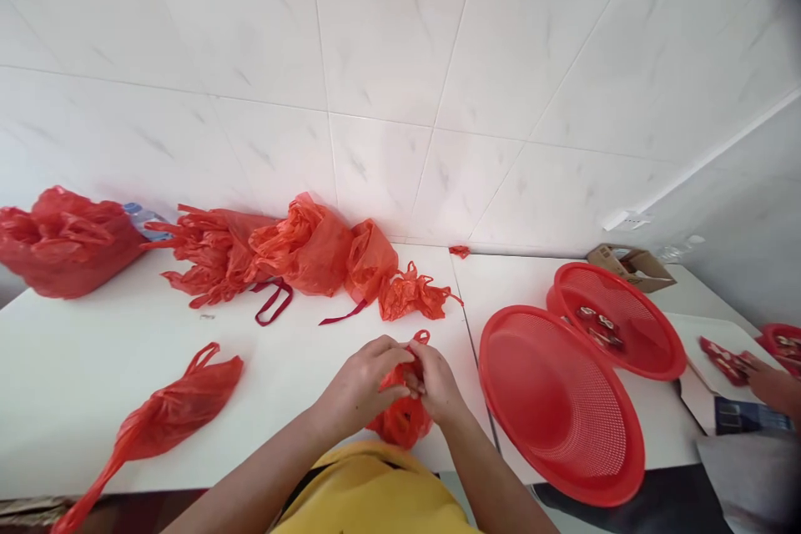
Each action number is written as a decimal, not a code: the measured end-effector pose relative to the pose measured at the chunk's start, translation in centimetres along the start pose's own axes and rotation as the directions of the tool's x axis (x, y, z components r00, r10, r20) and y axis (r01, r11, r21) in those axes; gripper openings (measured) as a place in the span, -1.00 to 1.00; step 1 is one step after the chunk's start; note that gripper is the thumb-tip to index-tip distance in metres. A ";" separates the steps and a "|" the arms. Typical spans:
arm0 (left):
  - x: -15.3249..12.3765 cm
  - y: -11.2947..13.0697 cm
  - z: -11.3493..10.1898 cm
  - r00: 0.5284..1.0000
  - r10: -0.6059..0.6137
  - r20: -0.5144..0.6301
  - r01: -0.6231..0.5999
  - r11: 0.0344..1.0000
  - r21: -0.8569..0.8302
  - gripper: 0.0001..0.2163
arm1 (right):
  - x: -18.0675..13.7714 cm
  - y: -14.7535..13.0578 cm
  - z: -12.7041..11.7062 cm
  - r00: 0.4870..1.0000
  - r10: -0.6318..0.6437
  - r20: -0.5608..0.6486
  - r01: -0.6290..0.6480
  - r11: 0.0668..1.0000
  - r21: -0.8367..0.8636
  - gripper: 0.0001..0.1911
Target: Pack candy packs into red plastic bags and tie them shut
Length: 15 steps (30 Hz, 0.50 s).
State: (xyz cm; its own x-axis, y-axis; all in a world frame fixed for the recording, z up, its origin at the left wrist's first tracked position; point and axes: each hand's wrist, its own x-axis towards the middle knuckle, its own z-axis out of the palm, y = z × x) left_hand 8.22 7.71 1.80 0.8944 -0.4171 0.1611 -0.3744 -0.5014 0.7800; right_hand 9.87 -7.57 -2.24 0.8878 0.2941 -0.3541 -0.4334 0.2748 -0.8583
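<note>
Both my hands meet over a small filled red plastic bag (400, 417) at the near edge of the white table (81, 367). My left hand (366, 384) is closed round the bag's top from the left. My right hand (435, 380) pinches the bag's handles from the right, and a red loop sticks up between the fingers. The bag's round body hangs just below the hands, against my yellow shirt.
A flat red bag (166, 417) lies at the near left. Several red bags (275, 254) and a tied one (413, 294) lie by the tiled wall. Two red mesh baskets (556, 400) (619, 317) stand at the right, with a cardboard box (632, 263) behind. Another person's hand (773, 384) is at far right.
</note>
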 end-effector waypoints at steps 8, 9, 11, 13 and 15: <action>0.9 -1.9 0.9 0.996 -0.030 0.088 0.034 0.999 -0.042 -0.85 | 1.1 0.2 -0.8 0.991 0.094 0.090 -0.089 0.994 -0.060 -0.63; 0.9 -2.2 1.0 0.996 -0.035 0.088 0.039 0.998 -0.043 -0.84 | 1.1 0.3 -1.0 0.989 0.111 0.099 -0.105 0.992 -0.072 -0.61; 0.8 -2.8 1.1 0.995 -0.051 0.087 0.054 0.998 -0.028 -0.83 | 1.1 0.5 -1.3 0.984 0.127 0.122 -0.116 0.988 -0.098 -0.56; 0.8 -3.3 1.3 0.994 -0.094 0.053 0.096 0.995 -0.023 -0.84 | 1.0 0.5 -1.6 0.985 0.106 0.137 -0.087 0.987 -0.133 -0.52; 0.8 -4.0 1.7 0.987 -0.160 -0.035 0.157 0.986 -0.059 -0.87 | 1.0 0.4 -1.9 0.988 0.057 0.141 -0.034 0.987 -0.158 -0.52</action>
State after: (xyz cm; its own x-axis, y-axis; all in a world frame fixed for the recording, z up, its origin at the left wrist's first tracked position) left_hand 10.06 8.08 -2.21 0.9508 -0.3046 0.0560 -0.2139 -0.5151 0.8300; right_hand 10.85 -8.92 -3.65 0.8308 0.4357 -0.3462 -0.4334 0.1162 -0.8937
